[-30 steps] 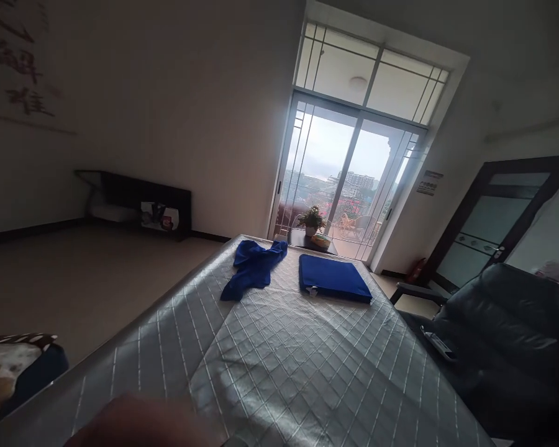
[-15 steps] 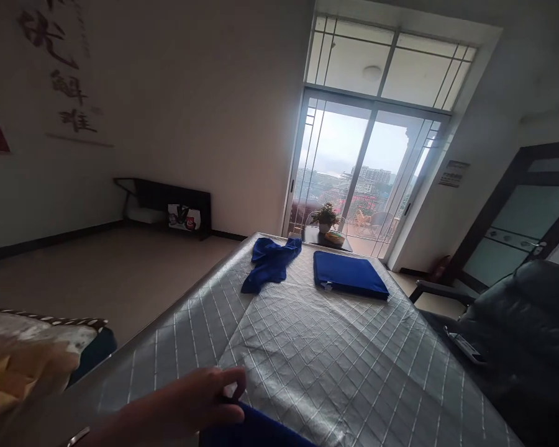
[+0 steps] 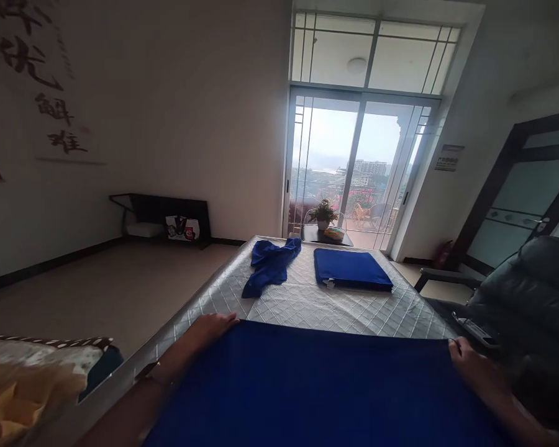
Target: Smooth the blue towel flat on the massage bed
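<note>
A large blue cloth [image 3: 326, 391] is stretched wide across the near part of the table, its far edge nearly straight. My left hand [image 3: 212, 326] pinches its far left corner, and my right hand [image 3: 470, 360] grips the far right corner. The near part of the cloth runs out of view at the bottom. Beyond it on the table, which has a silvery quilted cover [image 3: 302, 304], lie a crumpled blue cloth [image 3: 272, 264] on the left and a neatly folded stack of blue cloth [image 3: 351, 268] on the right.
A dark padded armchair [image 3: 531, 304] stands close along the right side. At the left is a patterned cushioned seat [image 3: 41, 372]. Past the table's far end, a small dark table [image 3: 313, 234] holds a potted plant [image 3: 323, 212] in front of glass sliding doors [image 3: 326, 149].
The blue cloth has come up into view and is now spread between both hands. My right hand has entered on the right; my left hand has moved slightly forward with its corner.
</note>
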